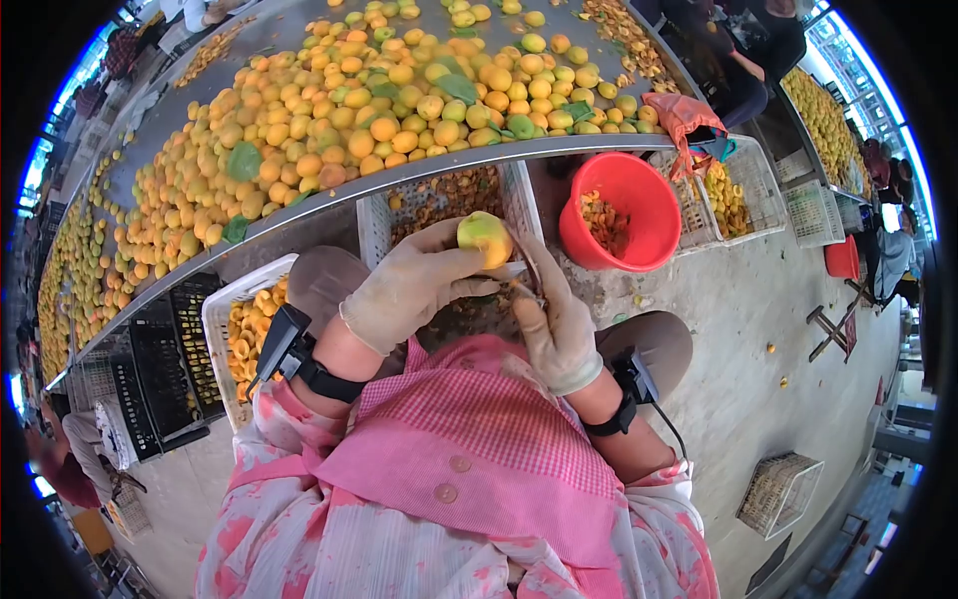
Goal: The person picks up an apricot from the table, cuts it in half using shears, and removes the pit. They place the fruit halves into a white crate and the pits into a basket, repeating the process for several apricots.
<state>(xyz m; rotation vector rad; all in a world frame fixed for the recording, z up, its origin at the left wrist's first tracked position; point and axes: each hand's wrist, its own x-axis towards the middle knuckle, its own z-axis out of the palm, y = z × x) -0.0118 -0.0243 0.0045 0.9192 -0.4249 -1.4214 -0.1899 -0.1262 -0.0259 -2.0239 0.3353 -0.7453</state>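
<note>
My left hand (414, 285), in a pale glove, is closed around a yellow-green apricot (485, 238) in front of my lap. The fruit is pinched between thumb and fingers, its upper side showing. Just right of it, my gloved right hand (559, 334) grips a slim dark knife (530, 262), fingers stretched along it and thumb bent beneath. The blade's upper end lies right beside the apricot; much of the knife is hidden by the fingers. Beneath both hands, a white crate (374, 232) holds brownish fruit scraps.
A metal-edged table (329, 198) heaped with apricots (329, 130) and leaves curves ahead. A red bucket (624, 255) with scraps stands to the right, near a crate of cut fruit (763, 215). At my left sits a crate of apricot halves (215, 339). Other people work farther off.
</note>
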